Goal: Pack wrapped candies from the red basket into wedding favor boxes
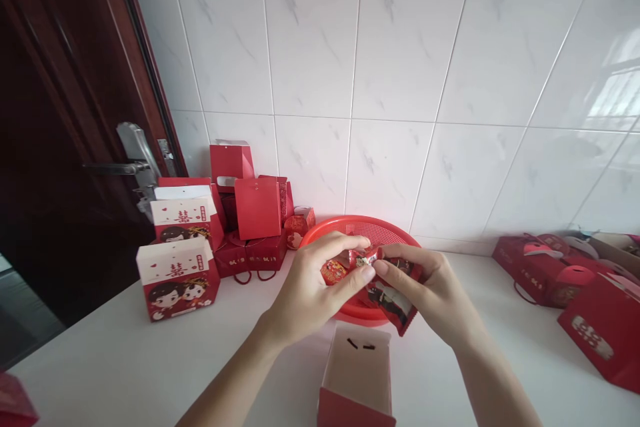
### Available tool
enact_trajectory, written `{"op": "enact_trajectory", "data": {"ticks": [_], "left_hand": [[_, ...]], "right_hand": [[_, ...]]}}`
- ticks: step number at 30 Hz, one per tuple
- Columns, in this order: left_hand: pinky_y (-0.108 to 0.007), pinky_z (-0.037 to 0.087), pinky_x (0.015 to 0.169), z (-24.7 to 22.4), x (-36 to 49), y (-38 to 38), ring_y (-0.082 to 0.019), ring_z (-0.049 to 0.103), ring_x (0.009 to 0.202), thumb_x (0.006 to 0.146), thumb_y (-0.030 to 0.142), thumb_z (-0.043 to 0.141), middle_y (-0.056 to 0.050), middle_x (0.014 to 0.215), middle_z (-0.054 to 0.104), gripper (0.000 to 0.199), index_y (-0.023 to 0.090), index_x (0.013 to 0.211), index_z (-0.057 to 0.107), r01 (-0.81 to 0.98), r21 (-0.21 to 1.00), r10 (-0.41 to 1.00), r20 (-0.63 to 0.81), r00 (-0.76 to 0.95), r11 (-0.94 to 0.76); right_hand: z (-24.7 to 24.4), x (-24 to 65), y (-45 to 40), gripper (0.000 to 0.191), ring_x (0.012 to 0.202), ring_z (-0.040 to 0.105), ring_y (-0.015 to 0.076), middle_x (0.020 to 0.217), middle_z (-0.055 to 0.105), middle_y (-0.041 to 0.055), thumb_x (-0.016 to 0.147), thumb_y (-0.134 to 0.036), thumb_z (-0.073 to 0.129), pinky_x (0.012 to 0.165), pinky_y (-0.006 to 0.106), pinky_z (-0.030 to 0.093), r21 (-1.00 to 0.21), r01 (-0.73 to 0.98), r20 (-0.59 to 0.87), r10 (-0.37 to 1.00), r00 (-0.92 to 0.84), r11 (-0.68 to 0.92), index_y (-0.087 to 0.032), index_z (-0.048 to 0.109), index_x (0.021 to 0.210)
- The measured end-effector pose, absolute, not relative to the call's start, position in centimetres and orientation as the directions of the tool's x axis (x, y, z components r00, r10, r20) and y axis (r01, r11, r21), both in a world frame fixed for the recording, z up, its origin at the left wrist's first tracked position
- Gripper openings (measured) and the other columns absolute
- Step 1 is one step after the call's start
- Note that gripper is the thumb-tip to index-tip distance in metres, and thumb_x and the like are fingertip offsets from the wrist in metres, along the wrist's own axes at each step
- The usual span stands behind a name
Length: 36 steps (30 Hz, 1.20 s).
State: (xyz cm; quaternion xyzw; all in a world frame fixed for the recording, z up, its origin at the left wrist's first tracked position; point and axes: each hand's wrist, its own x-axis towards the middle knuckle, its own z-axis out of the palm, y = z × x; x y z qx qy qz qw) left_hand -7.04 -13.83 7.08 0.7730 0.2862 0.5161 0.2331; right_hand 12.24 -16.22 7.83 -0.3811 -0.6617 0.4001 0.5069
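Right now we have a small packet [367, 257] just above the basket [360, 233], our left hand [313, 283] and right hand [434, 285] close together, both pinching it with their fingertips. A larger packet [393, 303] sits under our right fingers, over the basket's near right side; whether we grip it too, we cannot tell. We see an open box [356, 373] before the basket, cartoon boxes [177, 280] to its left and red boxes [610, 333] well to its right.

White tiled wall [310, 47], dark brown door [60, 100], metal handle [138, 165]
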Motion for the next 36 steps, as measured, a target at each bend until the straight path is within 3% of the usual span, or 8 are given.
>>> {"op": "enact_trajectory", "data": {"ticks": [7,16,26,30,36], "left_hand": [[-0.026,0.062,0.089,6.97,-7.0,-13.96,-0.02,0.072,0.106,0.085,0.032,0.079,-0.005,0.113,0.076,0.029,0.024,0.113,0.076,0.059,0.765,0.753,0.613,0.24,-0.642],[-0.023,0.063,0.082,6.94,-6.83,-13.83,-0.018,0.072,0.101,0.084,0.025,0.08,-0.004,0.107,0.077,0.022,0.024,0.106,0.079,-0.019,0.785,0.76,0.606,0.235,-0.619],[-0.026,0.057,0.092,7.08,-7.25,-13.54,-0.019,0.069,0.106,0.082,0.036,0.082,-0.005,0.111,0.075,0.03,0.025,0.11,0.078,-0.019,0.855,0.804,0.495,0.329,-0.519],[-0.027,0.053,0.08,7.44,-7.44,-13.4,-0.017,0.064,0.091,0.094,0.043,0.068,-0.004,0.095,0.071,0.025,0.022,0.102,0.079,0.066,0.848,0.803,0.47,0.367,-0.526],[-0.028,0.042,0.068,7.58,-7.07,-13.31,-0.015,0.046,0.071,0.099,0.046,0.057,0.0,0.069,0.049,0.04,0.018,0.073,0.067,0.156,0.788,0.776,0.514,0.366,-0.596]], "right_hand": [[7.42,12.51,-16.31,0.032,0.065,0.058,0.0147,0.072,0.068,0.0024,0.092,-0.049,0.068,0.056,0.024,0.049,-0.907,0.094,0.386,0.9,-0.201,0.41,-0.019,0.076,0.084],[7.49,12.45,-16.2,0.031,0.059,0.051,0.0119,0.067,0.062,0.0003,0.092,-0.047,0.068,0.05,0.021,0.043,-0.889,0.136,0.408,0.891,-0.201,0.438,-0.019,0.075,0.081],[7.56,12.43,-16.57,0.028,0.063,0.056,0.0151,0.069,0.065,0.0018,0.094,-0.044,0.065,0.053,0.023,0.047,-0.832,0.253,0.48,0.869,-0.118,0.493,-0.021,0.078,0.085],[7.5,12.39,-16.58,0.027,0.062,0.055,0.0147,0.069,0.064,0.0014,0.092,-0.044,0.067,0.053,0.023,0.049,-0.823,0.282,0.495,0.866,-0.069,0.493,-0.022,0.078,0.081],[7.73,12.41,-16.55,0.028,0.062,0.057,0.0153,0.069,0.066,0.0018,0.089,-0.047,0.07,0.053,0.023,0.05,-0.837,0.265,0.484,0.874,-0.048,0.479,-0.021,0.078,0.081]]}}
